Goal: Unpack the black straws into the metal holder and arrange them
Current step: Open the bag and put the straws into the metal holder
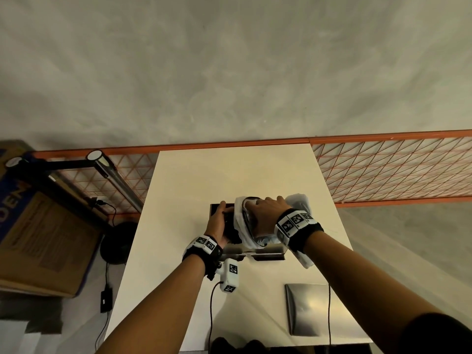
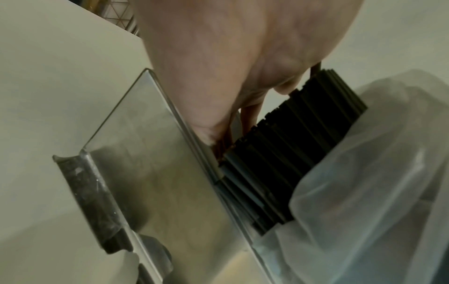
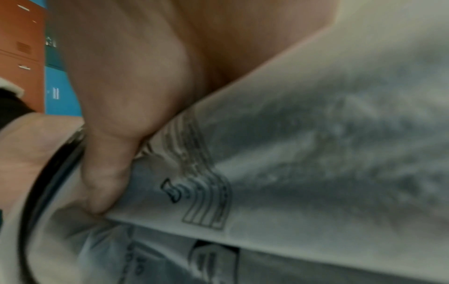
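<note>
Black straws (image 2: 286,153) — silver holder (image 2: 155,173)

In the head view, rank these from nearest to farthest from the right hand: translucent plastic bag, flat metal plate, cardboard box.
1. Translucent plastic bag: gripped by the right hand, over the metal holder.
2. Flat metal plate: on the table, nearer the person.
3. Cardboard box: far left, off the table.

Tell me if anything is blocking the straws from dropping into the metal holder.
Mostly the plastic bag: it wraps the straws' far end, held by the right hand. Their bared ends already sit in the metal holder, where the left hand reaches in.
</note>
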Demonstrator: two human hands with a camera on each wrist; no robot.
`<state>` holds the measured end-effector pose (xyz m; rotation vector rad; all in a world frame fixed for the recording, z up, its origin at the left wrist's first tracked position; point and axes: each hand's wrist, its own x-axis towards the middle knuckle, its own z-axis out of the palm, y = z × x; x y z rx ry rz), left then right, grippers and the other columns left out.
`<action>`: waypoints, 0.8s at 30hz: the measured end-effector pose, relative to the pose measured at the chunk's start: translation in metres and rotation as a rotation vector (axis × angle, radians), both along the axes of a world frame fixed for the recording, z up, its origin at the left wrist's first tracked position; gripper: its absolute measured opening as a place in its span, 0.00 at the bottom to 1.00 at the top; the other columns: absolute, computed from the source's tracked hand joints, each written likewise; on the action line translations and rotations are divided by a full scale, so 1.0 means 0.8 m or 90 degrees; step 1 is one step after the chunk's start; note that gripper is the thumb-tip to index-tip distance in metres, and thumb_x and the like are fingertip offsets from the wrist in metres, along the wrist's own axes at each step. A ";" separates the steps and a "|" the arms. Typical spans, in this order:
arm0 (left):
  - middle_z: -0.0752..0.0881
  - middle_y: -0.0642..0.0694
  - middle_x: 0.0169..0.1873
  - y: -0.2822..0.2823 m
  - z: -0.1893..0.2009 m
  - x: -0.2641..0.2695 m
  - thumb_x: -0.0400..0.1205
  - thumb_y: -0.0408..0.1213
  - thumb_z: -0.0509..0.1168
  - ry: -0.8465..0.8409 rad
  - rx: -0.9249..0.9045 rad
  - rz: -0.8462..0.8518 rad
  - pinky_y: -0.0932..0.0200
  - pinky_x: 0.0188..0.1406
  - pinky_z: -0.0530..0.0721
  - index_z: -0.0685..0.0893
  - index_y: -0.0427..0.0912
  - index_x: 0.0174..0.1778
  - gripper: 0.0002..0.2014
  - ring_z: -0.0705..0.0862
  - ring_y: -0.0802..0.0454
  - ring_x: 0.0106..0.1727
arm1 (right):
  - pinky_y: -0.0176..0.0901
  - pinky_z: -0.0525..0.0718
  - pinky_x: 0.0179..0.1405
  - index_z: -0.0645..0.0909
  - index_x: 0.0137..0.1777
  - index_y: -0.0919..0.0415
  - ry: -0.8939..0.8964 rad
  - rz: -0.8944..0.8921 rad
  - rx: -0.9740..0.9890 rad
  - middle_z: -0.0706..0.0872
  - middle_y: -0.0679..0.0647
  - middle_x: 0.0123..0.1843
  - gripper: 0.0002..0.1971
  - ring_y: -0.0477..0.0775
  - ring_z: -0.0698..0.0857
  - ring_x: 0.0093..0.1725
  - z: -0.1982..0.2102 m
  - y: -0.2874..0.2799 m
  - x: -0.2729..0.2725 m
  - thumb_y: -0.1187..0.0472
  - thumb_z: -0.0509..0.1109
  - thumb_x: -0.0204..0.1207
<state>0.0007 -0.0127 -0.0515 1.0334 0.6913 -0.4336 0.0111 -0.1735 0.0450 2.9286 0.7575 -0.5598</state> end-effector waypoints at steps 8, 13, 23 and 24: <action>0.92 0.37 0.53 0.000 -0.015 -0.003 0.89 0.60 0.56 -0.079 0.032 0.066 0.40 0.57 0.84 0.91 0.42 0.56 0.27 0.87 0.35 0.57 | 0.62 0.78 0.56 0.67 0.55 0.46 0.000 -0.016 0.031 0.86 0.50 0.53 0.26 0.63 0.86 0.52 -0.005 -0.005 0.006 0.38 0.71 0.62; 0.91 0.37 0.59 -0.005 -0.019 -0.006 0.87 0.60 0.57 -0.109 0.018 0.074 0.39 0.59 0.86 0.89 0.42 0.66 0.28 0.88 0.36 0.59 | 0.63 0.77 0.57 0.68 0.58 0.48 0.003 -0.019 0.039 0.86 0.52 0.54 0.28 0.64 0.86 0.52 -0.006 -0.010 0.007 0.38 0.71 0.62; 0.92 0.37 0.56 -0.010 -0.019 -0.003 0.88 0.54 0.60 -0.104 0.037 0.037 0.41 0.60 0.86 0.94 0.46 0.52 0.20 0.89 0.36 0.58 | 0.64 0.79 0.55 0.67 0.64 0.48 0.002 0.036 -0.001 0.82 0.55 0.58 0.47 0.64 0.82 0.55 -0.012 -0.011 0.005 0.33 0.81 0.44; 0.92 0.37 0.56 -0.011 -0.018 -0.004 0.88 0.53 0.61 -0.102 0.039 0.038 0.41 0.59 0.86 0.94 0.45 0.52 0.20 0.89 0.36 0.58 | 0.63 0.80 0.54 0.67 0.63 0.47 0.001 0.041 -0.004 0.83 0.54 0.56 0.47 0.63 0.83 0.54 -0.012 -0.010 0.007 0.33 0.81 0.43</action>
